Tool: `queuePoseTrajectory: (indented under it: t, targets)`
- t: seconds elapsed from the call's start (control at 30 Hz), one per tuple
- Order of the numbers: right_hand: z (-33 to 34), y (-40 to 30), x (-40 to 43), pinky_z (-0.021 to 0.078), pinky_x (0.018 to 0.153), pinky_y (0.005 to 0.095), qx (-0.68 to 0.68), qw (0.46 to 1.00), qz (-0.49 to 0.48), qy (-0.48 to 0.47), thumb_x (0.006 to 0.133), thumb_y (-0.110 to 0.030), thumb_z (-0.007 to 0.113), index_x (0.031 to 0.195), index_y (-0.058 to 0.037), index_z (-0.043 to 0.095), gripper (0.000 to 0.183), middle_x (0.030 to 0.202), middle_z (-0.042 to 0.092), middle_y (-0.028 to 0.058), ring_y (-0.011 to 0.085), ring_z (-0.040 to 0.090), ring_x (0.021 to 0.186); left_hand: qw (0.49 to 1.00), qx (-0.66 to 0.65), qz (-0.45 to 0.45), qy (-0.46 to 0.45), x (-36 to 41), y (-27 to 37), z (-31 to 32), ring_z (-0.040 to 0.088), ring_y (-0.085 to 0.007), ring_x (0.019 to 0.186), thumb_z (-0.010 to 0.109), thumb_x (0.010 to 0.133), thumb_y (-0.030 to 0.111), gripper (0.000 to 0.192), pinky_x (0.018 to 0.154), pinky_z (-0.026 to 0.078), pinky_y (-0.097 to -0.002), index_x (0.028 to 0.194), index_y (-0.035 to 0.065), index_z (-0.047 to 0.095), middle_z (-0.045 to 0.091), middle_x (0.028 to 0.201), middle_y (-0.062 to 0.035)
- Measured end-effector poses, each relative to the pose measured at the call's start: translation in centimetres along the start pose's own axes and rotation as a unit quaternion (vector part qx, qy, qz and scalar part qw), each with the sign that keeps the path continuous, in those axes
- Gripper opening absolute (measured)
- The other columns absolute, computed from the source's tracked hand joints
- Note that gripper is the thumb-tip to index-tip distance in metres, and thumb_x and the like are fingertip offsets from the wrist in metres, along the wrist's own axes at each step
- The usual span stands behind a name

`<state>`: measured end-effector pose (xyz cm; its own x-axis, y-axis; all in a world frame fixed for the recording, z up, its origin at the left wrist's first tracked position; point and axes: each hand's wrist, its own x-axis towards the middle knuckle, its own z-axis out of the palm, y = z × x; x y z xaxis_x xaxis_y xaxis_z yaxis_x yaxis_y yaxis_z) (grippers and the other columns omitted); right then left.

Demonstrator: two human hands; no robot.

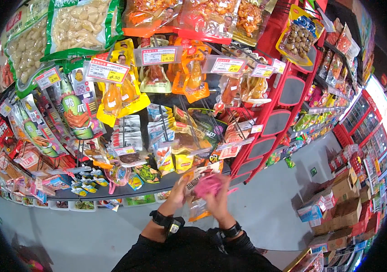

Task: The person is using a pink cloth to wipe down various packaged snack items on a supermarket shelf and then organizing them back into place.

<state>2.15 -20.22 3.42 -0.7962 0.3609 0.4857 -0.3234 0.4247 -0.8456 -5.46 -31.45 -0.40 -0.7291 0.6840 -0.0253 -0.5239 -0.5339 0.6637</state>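
My left hand (178, 194) grips the left edge of a snack pouch (193, 182) in front of my body. The pouch bears large dark writing, and its lower end is see-through with an orange edge. A crumpled pink cloth (209, 185) is in my right hand (219, 202), against the pouch's front and hiding part of it. That hand and the cloth are blurred. Just beyond my hands, small yellow snack packets (184, 162) sit on the lower shelf (166, 182) of a display rack.
Vacuum-packed meats (120, 95) hang from hooks with price tags (161, 55) projecting outward. A red rack side panel (268, 136) stands to the right. Cardboard boxes (341, 207) are stacked on the grey floor (264, 210) at right. White tubs (83, 205) line the shelf's foot.
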Motion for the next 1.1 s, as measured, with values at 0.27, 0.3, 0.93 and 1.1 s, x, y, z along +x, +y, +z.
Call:
queuePoseTrajectory:
  t: [0.27, 0.3, 0.93, 1.1]
  targets:
    - [5.6, -1.1, 1.4, 0.0327, 0.068, 0.0406, -0.276, 0.955, -0.11, -0.012, 0.066, -0.01, 0.056, 0.091, -0.0052, 0.043, 0.029, 0.084, 0.04, 0.0166, 0.0338, 0.039, 0.079, 0.998, -0.015, 0.06, -0.017, -0.5, 0.6, -0.5, 0.047, -0.0175, 0.097, 0.043, 0.082, 0.033, 0.046, 0.086, 0.036, -0.0308, 0.114, 0.0023, 0.036, 0.047, 0.108, -0.0074]
    - [5.7, -1.0, 1.7, 0.0331, 0.068, 0.0399, -0.294, 0.951, -0.087, 0.024, 0.065, -0.013, 0.057, 0.089, -0.0058, 0.044, 0.028, 0.083, 0.04, 0.0163, 0.0336, 0.039, 0.079, 0.998, -0.01, 0.058, -0.018, -0.5, 0.8, -0.3, 0.047, -0.0175, 0.097, 0.043, 0.082, 0.033, 0.046, 0.086, 0.036, -0.0308, 0.114, 0.0023, 0.036, 0.047, 0.108, -0.0074]
    - [2.3, 0.5, 3.8, 0.0324, 0.077, 0.0404, -0.165, 0.984, -0.07, 0.009, 0.062, -0.001, 0.051, 0.092, -0.0007, 0.041, 0.031, 0.092, 0.04, 0.0204, 0.0374, 0.038, 0.088, 0.994, 0.02, 0.102, -0.034, 0.0, 1.0, 0.6, 0.048, -0.0175, 0.097, 0.036, 0.085, 0.029, 0.044, 0.083, 0.037, -0.03, 0.114, -0.0041, 0.038, 0.049, 0.107, -0.0108]
    - [-0.4, 2.3, 5.2, 0.0312, 0.082, 0.0408, -0.263, 0.961, 0.019, 0.083, 0.065, -0.004, 0.05, 0.096, -0.0009, 0.041, 0.032, 0.096, 0.04, 0.0214, 0.038, 0.038, 0.091, 0.996, -0.025, 0.076, -0.04, -0.2, 2.0, 1.6, 0.048, -0.0205, 0.098, 0.039, 0.084, 0.031, 0.048, 0.08, 0.041, -0.0314, 0.116, -0.0031, 0.035, 0.048, 0.108, -0.0127]
